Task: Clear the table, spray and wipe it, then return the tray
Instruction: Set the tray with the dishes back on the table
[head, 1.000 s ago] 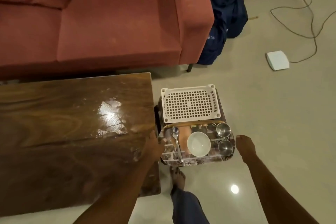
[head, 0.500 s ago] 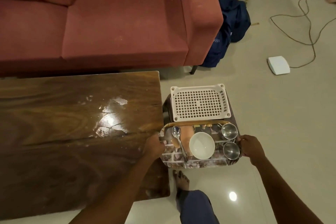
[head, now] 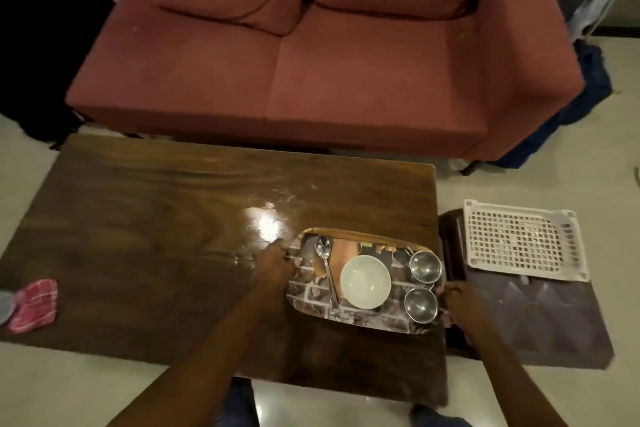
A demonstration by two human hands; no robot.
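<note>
In the head view, the tray (head: 306, 293) was seen at the right end of the bench (head: 156, 236). It was held at both short ends. Its left edge was gripped by the left hand (head: 275, 265), with the fingers curled round the rim. Its right edge was gripped by the right hand (head: 457, 298) in the same way. Whether the tray was resting on the wood or lifted a little could not be told.

A white bowl (head: 365, 282) was carried in the middle of the tray. A spoon (head: 325, 263) was laid just left of the bowl, with its round end pointed toward the sofa (head: 311, 62). Two shiny steel cups (head: 425, 266) were stood at the right end of the tray, close to the right hand.

A red and white cloth (head: 33, 305) was left at the far left edge of the bench, well apart from the tray. A white basket (head: 523, 239) full of holes was laid on a low dark stand (head: 540, 326) just right of the bench.
</note>
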